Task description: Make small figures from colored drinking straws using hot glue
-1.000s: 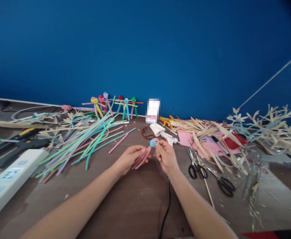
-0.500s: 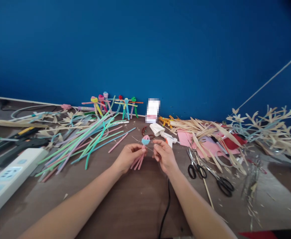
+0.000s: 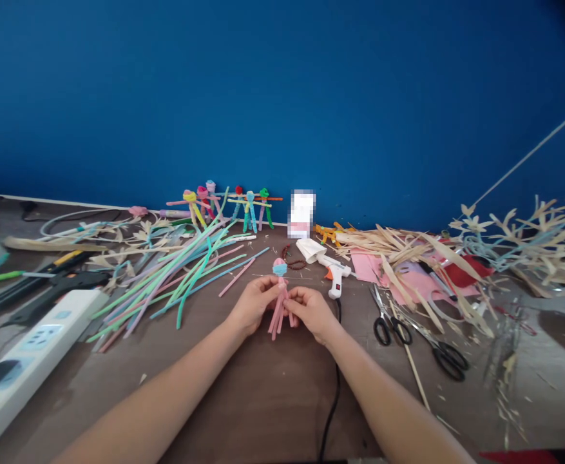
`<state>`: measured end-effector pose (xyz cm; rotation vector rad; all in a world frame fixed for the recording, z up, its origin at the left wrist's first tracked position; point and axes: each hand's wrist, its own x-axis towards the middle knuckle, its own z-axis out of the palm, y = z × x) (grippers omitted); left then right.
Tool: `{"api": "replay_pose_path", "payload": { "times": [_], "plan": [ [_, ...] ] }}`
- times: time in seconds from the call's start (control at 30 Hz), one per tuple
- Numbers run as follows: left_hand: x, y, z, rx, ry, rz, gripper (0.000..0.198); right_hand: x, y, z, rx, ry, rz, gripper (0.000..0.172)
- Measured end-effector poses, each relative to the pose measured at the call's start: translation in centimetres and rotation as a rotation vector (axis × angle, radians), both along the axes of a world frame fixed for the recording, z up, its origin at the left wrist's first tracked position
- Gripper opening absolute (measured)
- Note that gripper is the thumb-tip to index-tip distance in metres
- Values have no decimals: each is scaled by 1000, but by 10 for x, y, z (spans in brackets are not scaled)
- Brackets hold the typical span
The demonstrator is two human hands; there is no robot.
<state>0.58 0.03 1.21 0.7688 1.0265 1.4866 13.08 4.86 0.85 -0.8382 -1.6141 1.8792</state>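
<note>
Our left grip (image 3: 252, 307) and right grip (image 3: 312, 314) sit close together, both pinching the pink chenille figure (image 3: 280, 295) with its blue-banded head, held upright above the desk (image 3: 263, 399). To the left lie the loose chenille stems (image 3: 176, 283); to the right stand the white hot glue gun (image 3: 335, 277) and the black-handled scissors (image 3: 388, 330). We judge the step in hand to be shaping the figure's legs, which calls for a steady pinch.

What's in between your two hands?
In the head view, a pink pipe-cleaner doll with a blue head lies between the left hand and the right hand, and both hands touch it.
</note>
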Motion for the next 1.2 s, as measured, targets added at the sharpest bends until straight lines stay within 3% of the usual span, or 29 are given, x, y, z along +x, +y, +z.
{"api": "replay_pose_path", "payload": {
  "times": [0.2,0.43,0.63,0.9,1.2],
  "plan": [
    [-6,3,-5,-26,-126,-130,26,5,5,2,27,17,44,20],
    [-7,5,-9,-57,-82,-49,23,5,5,-1,25,-9,79,22],
    [-9,5,-11,-35,-9,-19,22,6,10,-3,41,-14,-106,22],
    [-6,3,-9,-59,85,-28,21,5,7,-3,72,-11,-47,23],
    [-7,5,-15,-38,104,-51,20,6,7,1,-22,-71,-15,19]
  ]
}}
